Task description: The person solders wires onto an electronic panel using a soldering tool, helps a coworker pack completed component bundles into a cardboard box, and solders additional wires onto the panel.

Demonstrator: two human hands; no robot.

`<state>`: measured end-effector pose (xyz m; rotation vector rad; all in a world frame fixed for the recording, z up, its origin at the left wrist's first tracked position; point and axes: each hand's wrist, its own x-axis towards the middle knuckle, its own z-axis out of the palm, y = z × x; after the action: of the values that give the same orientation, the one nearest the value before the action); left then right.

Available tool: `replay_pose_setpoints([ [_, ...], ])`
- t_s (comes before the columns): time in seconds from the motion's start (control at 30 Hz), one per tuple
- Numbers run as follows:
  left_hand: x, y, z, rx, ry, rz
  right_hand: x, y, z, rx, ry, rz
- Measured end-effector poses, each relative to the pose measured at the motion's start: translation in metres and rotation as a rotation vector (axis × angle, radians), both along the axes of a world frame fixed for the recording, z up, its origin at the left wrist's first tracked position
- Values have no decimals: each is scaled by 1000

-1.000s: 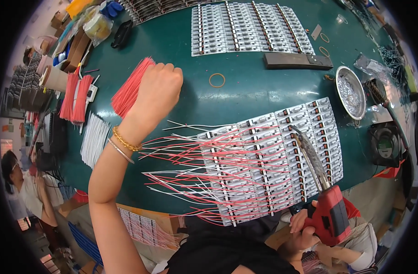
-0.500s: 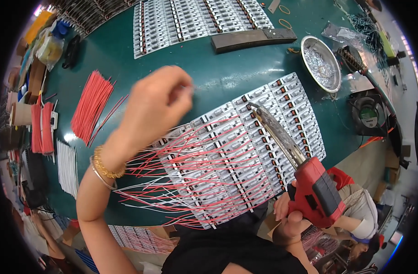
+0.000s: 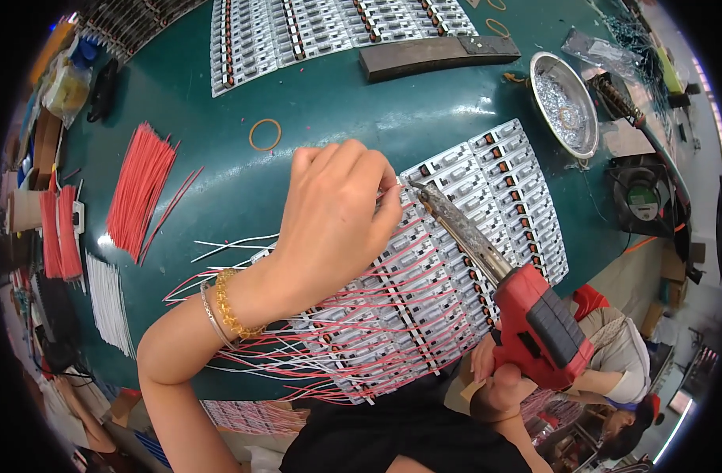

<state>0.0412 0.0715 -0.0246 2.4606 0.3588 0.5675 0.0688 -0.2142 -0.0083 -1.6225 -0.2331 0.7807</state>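
My left hand (image 3: 337,213) is over the upper middle of a panel of small circuit boards (image 3: 526,185), thumb and fingertips pinched together. Whatever sits in the pinch is too small and covered to make out. My right hand (image 3: 503,388) grips the handle of a red and black soldering gun (image 3: 538,319). Its dark tip points up and left, close to my left fingertips at the panel's top edge. Many red and white wires (image 3: 408,288) lie across the left part of the panel, and their loose ends hang past its left side. My left hand and wrist hide some of them.
Left lie a bundle of red wires (image 3: 142,189) and a bundle of white wires (image 3: 108,303). Beyond are a rubber band (image 3: 264,135), another board panel (image 3: 254,51) and a dark bar (image 3: 424,60). A metal bowl (image 3: 538,98) and a fan (image 3: 641,193) stand right. Another person (image 3: 621,347) sits lower right.
My left hand has moved right across the panel, up to the soldering gun's tip. The rubber band behind it now shows. The view has shifted slightly; my right hand still holds the gun.
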Motion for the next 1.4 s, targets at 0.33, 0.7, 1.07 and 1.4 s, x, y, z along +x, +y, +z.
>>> replay_pose_setpoints([
  [0.33, 0, 1, 0, 26, -37, -15, -3, -21, -7, -207, -312, 166],
  [0.7, 0, 1, 0, 10, -32, -20, -7, -12, -5, -136, -175, 70],
  [1.07, -1, 3, -2, 26, -47, -10, -5, -11, -9, 80, -242, 26],
  [1.4, -36, 0, 7, 241, 25, 50, -11, 4, -34, 337, -428, -115],
])
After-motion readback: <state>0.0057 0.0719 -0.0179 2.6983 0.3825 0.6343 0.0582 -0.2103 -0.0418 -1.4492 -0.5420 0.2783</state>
